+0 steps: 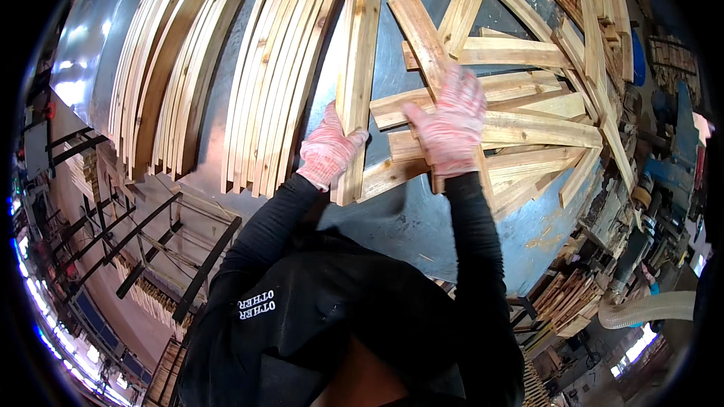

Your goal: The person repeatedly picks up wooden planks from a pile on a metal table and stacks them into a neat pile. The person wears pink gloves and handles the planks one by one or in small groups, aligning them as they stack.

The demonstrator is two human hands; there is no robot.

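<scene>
In my left hand (332, 148), in a pink-and-white knit glove, is the lower part of a wooden slat (360, 68) standing on edge. The thumb lies across its near face, the fingers on its left side. My right hand (452, 122), gloved alike and slightly blurred, rests over a tilted slat (419, 34) on the loose pile, thumb apart and fingers stretched out. Beneath and beside it several slats (535, 130) lie crossed at different angles. Just left of my left hand stands a tight row of curved slats (283, 68), set on edge.
Another row of curved slats (181, 68) stands farther left on the shiny metal tabletop (407, 230). Longer strips (592, 38) overlap at the table's right edge. Below left is a dark metal frame (162, 245); a ribbed hose (648, 309) and stacked wood (562, 305) are at lower right.
</scene>
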